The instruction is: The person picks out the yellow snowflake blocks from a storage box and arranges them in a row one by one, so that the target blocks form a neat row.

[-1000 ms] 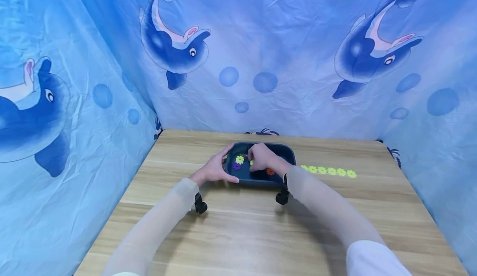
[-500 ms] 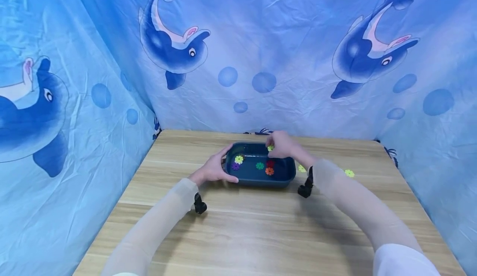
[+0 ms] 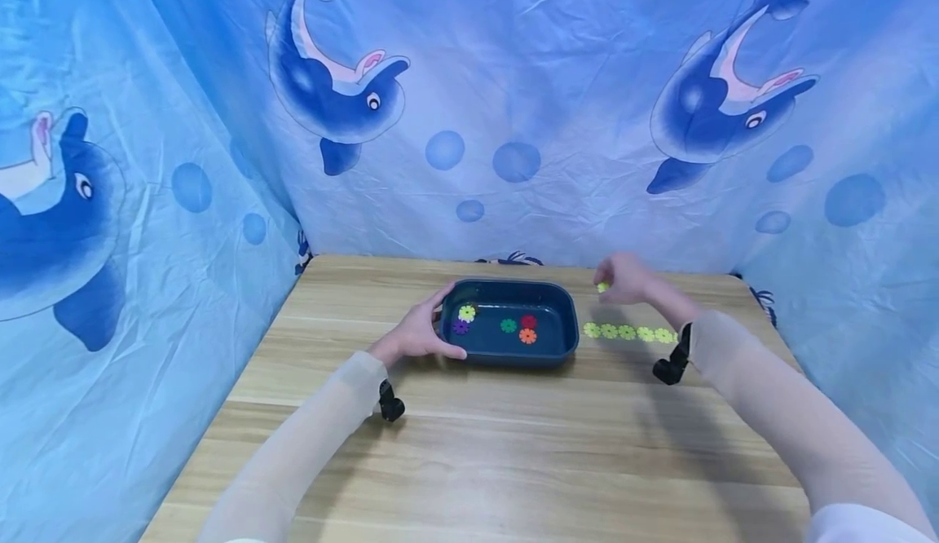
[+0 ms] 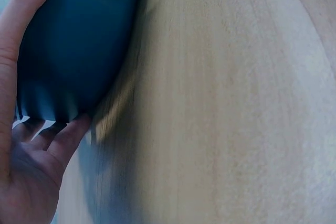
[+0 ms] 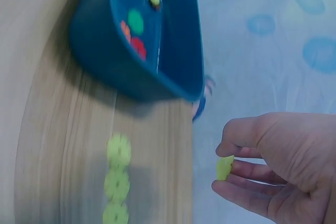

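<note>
My left hand [image 3: 421, 331] grips the left end of a dark blue plastic basin [image 3: 506, 359], thumb at the front and fingers round the end wall. In the basin lie flower-shaped plastic discs: a green disc [image 3: 509, 326], a red disc [image 3: 529, 322], an orange disc [image 3: 527, 336], a purple disc [image 3: 460, 327] and a yellow-green disc [image 3: 466, 313]. To the right of the basin, my raised right hand [image 3: 627, 279] pinches a yellow-green disc [image 5: 224, 168] between thumb and fingers. Below that hand runs a straight row of yellow-green discs [image 3: 627, 332] on the table.
A wooden table [image 3: 469, 453] carries everything. Blue curtains [image 3: 594, 143] printed with dolphins hang behind it and at both sides. The right forearm passes close to the right end of the disc row and may hide part of it.
My right hand has lifted a yellow-green disc out of the basin and carried it rightward, above the row. The left hand keeps its hold on the basin.
</note>
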The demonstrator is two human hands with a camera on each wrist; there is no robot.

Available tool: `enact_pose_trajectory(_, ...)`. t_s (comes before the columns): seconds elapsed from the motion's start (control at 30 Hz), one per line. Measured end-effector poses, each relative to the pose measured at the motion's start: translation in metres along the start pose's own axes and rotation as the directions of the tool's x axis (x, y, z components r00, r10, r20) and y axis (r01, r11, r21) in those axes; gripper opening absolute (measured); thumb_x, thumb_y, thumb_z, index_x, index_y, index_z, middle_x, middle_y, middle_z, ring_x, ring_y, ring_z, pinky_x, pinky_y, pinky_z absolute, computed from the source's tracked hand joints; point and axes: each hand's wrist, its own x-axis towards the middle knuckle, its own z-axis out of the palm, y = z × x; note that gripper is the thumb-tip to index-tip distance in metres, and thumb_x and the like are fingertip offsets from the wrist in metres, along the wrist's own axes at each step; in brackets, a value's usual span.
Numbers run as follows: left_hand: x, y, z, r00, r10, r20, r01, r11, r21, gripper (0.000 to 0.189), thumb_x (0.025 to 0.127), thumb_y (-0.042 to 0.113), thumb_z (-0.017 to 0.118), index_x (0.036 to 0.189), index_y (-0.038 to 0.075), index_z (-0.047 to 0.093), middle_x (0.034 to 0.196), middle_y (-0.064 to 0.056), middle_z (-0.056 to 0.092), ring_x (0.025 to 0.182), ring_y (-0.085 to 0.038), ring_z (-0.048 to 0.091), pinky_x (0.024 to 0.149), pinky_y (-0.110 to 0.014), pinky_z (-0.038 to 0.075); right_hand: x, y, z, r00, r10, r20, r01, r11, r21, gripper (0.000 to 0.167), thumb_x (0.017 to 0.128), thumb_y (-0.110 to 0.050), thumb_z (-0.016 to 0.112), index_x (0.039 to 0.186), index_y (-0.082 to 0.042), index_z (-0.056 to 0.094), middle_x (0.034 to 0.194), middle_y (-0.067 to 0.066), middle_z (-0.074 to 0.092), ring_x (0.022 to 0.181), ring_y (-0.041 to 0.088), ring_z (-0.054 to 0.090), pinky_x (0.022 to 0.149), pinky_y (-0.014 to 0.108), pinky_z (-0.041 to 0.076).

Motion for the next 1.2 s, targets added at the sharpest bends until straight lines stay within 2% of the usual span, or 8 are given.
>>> enact_pose_trajectory(0.13,-0.001,0.001,-0.001,1.0,0.002,0.002,-0.002,1.0,-0.007,0.137,0.07,0.033,0.102,0.173,0.022,0.012,0.179,-0.011,0.019,0.157,-0.044,0.037,0.124,-0.053,0.041,-0.012,0.021,-0.006,0.998,0.049,0.026,-0.048,0.998,-0.028,0.029,0.081,-0.005,0.08,0.105,0.01,0.075,0.1,0.025,0.075,0.094,0.036,0.069,0.089,0.054,0.06)
enact_pose_trajectory(0.37,-0.002,0.002,-0.001,1.0,-0.003,0.015,0.003,1.0,-0.013,0.138,0.07,0.033,0.102,0.173,0.021,0.011,0.179,-0.01,0.019,0.158,-0.043,0.037,0.124,-0.053,0.042,-0.028,0.051,-0.01,0.987,0.146,0.075,-0.14,0.987,-0.079,0.037,0.086,-0.01,0.081,0.113,0.013,0.073,0.111,0.031,0.073,0.104,0.045,0.069,0.094,0.058,0.06)
enact_pose_trajectory(0.53,-0.002,0.0,-0.001,1.0,0.0,0.01,0.0,1.0,-0.025,0.136,0.072,0.033,0.101,0.173,0.022,0.011,0.179,-0.01,0.018,0.158,-0.042,0.036,0.124,-0.054,0.043,-0.038,0.071,-0.012,0.975,0.2,0.101,-0.191,0.977,-0.091,0.042,0.089,-0.012,0.079,0.119,0.015,0.07,0.112,0.032,0.071,0.103,0.046,0.068,0.088,0.056,0.061)
enact_pose_trajectory(0.67,-0.002,0.0,-0.001,1.0,0.004,0.009,-0.004,1.0,-0.015,0.136,0.072,0.034,0.101,0.173,0.023,0.011,0.179,-0.01,0.018,0.158,-0.043,0.037,0.123,-0.054,0.044,-0.047,0.087,-0.012,0.96,0.246,0.13,-0.234,0.967,-0.101,0.041,0.094,-0.011,0.075,0.122,0.017,0.068,0.117,0.036,0.069,0.107,0.051,0.067,0.087,0.057,0.061)
enact_pose_trajectory(0.8,-0.001,0.001,0.0,1.0,0.002,0.01,-0.002,1.0,-0.008,0.136,0.071,0.033,0.102,0.173,0.023,0.012,0.179,-0.009,0.019,0.157,-0.043,0.037,0.123,-0.054,0.044,-0.056,0.103,-0.012,0.947,0.291,0.138,-0.272,0.952,-0.143,0.039,0.094,-0.011,0.073,0.121,0.016,0.068,0.119,0.037,0.068,0.11,0.054,0.066,0.09,0.059,0.06)
enact_pose_trajectory(0.93,-0.001,0.002,0.001,1.0,0.0,0.016,0.0,1.0,-0.002,0.136,0.071,0.033,0.102,0.173,0.024,0.012,0.179,-0.008,0.018,0.157,-0.043,0.037,0.123,-0.053,0.044,-0.064,0.115,-0.011,0.934,0.327,0.143,-0.307,0.94,-0.149,0.041,0.093,-0.014,0.075,0.12,0.015,0.068,0.117,0.036,0.069,0.107,0.053,0.067,0.087,0.058,0.061)
enact_pose_trajectory(1.2,-0.001,0.0,0.0,1.0,-0.001,0.009,0.001,1.0,-0.005,0.135,0.071,0.034,0.101,0.173,0.027,0.012,0.179,-0.009,0.018,0.157,-0.044,0.038,0.122,-0.054,0.045,-0.072,0.128,-0.01,0.931,0.343,0.128,-0.328,0.936,-0.125,0.04,0.088,-0.012,0.078,0.116,0.015,0.069,0.112,0.034,0.07,0.101,0.049,0.068,0.084,0.057,0.062)
